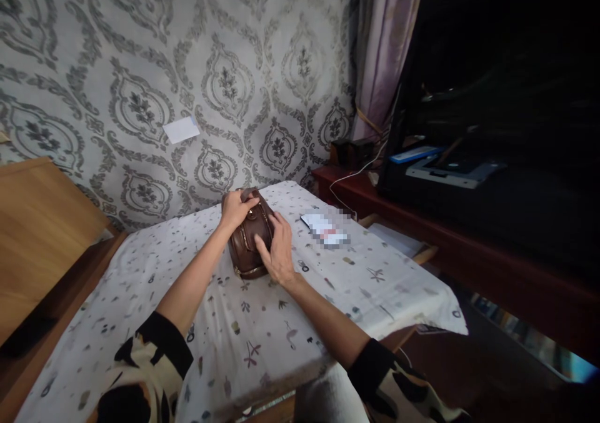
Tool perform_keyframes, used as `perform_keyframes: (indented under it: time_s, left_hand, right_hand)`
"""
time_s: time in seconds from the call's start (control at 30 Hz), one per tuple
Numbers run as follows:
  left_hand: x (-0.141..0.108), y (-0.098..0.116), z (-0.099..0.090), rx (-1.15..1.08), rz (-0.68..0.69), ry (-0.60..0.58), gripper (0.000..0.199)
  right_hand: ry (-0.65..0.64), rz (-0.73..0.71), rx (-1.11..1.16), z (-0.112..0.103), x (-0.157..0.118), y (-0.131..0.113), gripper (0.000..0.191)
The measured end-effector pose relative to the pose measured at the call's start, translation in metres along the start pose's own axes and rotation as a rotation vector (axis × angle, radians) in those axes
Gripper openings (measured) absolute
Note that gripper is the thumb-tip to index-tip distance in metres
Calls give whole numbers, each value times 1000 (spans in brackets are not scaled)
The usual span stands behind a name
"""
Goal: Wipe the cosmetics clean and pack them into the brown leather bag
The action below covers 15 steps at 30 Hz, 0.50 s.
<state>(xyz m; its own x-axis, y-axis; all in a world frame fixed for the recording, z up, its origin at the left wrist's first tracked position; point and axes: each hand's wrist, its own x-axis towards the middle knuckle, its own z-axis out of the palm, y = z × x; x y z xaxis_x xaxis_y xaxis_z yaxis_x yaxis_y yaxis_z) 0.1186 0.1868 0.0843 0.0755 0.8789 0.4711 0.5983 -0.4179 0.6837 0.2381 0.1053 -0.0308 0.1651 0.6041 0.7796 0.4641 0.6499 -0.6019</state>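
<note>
A small brown leather bag [250, 238] with metal zips and a handle lies on the white patterned cloth. My left hand [235, 209] grips its upper part, the fingers bent near the handle and a zip. Against the bag's right side rests my right hand [277, 252], its thumb on the front face and its fingers stretched along the edge, apart from the thumb.
A phone with a blurred screen [325, 229] lies on the cloth [337, 292] right of the bag. Behind is a patterned wall [229, 92]. A wooden panel [42, 235] stands at the left. At the right, a dark screen [497, 123] sits on a red-brown cabinet [347, 192].
</note>
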Motion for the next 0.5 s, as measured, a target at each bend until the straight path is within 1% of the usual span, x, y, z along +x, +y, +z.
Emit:
perform_keyframes:
  time_s: [0.07,0.13,0.2,0.23,0.3,0.5]
  left_hand:
    - [-2,1,0,-18,6,5,18]
    - [-4,1,0,-24,8,21,17]
    - [-6,2,1,-27,3,36,17]
    - [-7,2,1,-29,-1,41,18]
    - [-8,2,2,-38,-3,42,18]
    - [-11,2,2,-78,18,14,20]
  right_hand:
    - [32,87,81,-2,3,2,50]
    - [55,219,153,-3,6,6,48]
    - [50,345,209,-3,8,11,47]
    - [41,383,232,-3,9,13,47]
    - [26,406,268,-2,10,15,46]
    - [23,387,298,-4,12,14,44]
